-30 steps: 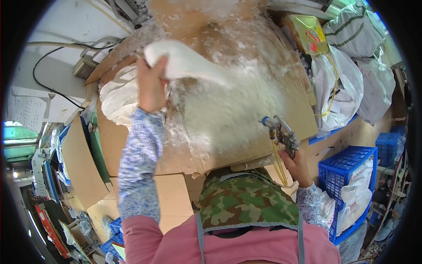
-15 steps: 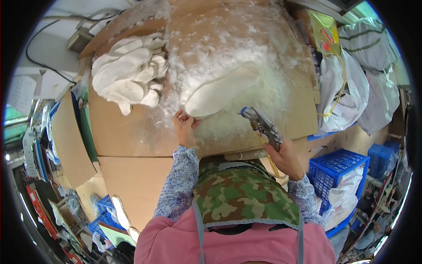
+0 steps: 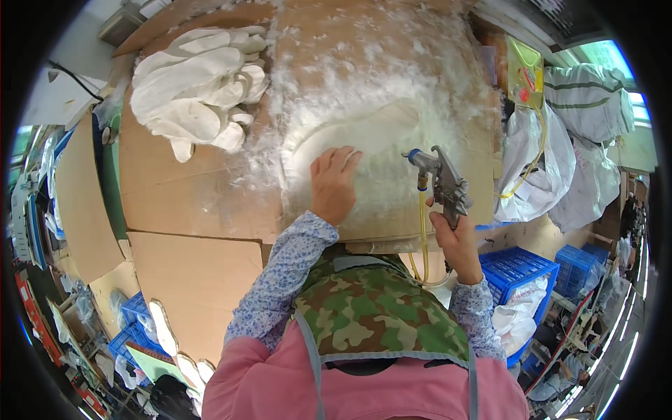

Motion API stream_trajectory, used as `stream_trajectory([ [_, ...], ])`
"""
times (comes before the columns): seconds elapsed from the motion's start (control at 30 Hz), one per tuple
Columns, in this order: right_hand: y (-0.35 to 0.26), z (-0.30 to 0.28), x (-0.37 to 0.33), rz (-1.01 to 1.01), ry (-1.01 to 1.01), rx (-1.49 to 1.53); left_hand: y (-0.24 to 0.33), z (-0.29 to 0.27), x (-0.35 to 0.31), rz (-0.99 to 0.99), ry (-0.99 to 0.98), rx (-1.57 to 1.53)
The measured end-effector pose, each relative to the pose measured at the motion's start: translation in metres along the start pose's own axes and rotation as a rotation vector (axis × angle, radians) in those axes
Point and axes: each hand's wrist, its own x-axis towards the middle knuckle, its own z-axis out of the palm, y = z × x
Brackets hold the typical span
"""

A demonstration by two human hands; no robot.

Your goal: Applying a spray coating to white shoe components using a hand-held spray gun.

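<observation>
A stack of white insole-shaped pieces [image 3: 199, 87] is seen at the far left of the cardboard-covered tabletop [image 3: 182, 189], well apart from both hands. Nearer the middle, a single white insole-shaped piece [image 3: 364, 136] lies flat on a patch of cardboard crusted with white residue [image 3: 392, 77]. The left hand [image 3: 333, 183] is laid palm down on the near end of this piece, the grip being no grasp at all: the fingers [image 3: 334, 159] are spread flat and pressed onto its surface, with the rest of the piece stretching away beyond the fingertips toward the upper right. Just to the right, a metal spray gun [image 3: 441, 183] is held upright in the right hand [image 3: 458, 241], whose grip is closed around the handle; the blue-collared nozzle is pointed left toward the piece, near its right edge but not touching it. A yellow hose [image 3: 423, 234] hangs from the gun's underside. Farther right, white sacks [image 3: 553, 175] and blue plastic crates [image 3: 521, 269] are seen beside the tabletop.
</observation>
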Motion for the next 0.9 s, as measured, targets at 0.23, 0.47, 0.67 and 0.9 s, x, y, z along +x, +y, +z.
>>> stream_trajectory([
  [0.23, -0.004, -0.017, -0.012, 0.027, -0.146, -0.099, 0.01, 0.017, 0.005, -0.048, -0.093, 0.077],
  [0.47, -0.004, -0.001, 0.011, -0.047, -0.032, -0.068, 0.011, 0.028, 0.017, -0.049, -0.129, 0.034],
  [0.67, -0.019, 0.001, 0.026, -0.018, -0.134, -0.268, 0.017, 0.055, 0.021, -0.161, -0.151, 0.052],
  [0.9, -0.01, 0.001, 0.034, -0.084, -0.186, -0.281, 0.013, 0.06, 0.009, -0.179, -0.133, 0.039],
])
